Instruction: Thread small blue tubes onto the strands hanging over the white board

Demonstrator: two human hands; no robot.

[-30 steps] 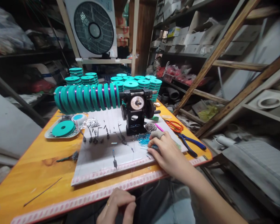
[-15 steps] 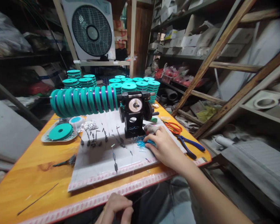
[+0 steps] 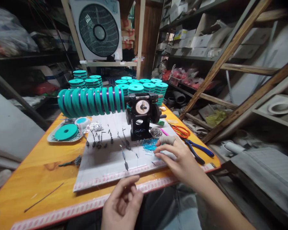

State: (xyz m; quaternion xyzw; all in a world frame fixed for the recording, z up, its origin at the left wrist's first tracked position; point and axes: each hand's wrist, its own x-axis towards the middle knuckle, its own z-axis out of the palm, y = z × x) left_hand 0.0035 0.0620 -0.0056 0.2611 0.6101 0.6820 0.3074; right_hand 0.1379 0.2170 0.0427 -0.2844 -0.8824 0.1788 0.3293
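Observation:
My right hand reaches onto the white mat, its fingertips pinched at the edge of a pile of small blue tube pieces; the index finger is wrapped in tape. My left hand hovers below the table's near edge, palm toward me, fingers curled in and index half stretched; what it holds is too thin to see. Behind the pile stands a black winding device with a dial. A row of teal spools sits on its shaft.
Small dark hooks and rigs lie scattered on the mat. A tray with a teal disc sits at the left, orange scissors and blue pliers at the right. Stacked teal spools, a fan and cluttered shelves stand behind.
My left hand has risen into view and loosened from a tight pinch. My right hand has drawn back slightly from the blue pieces toward me.

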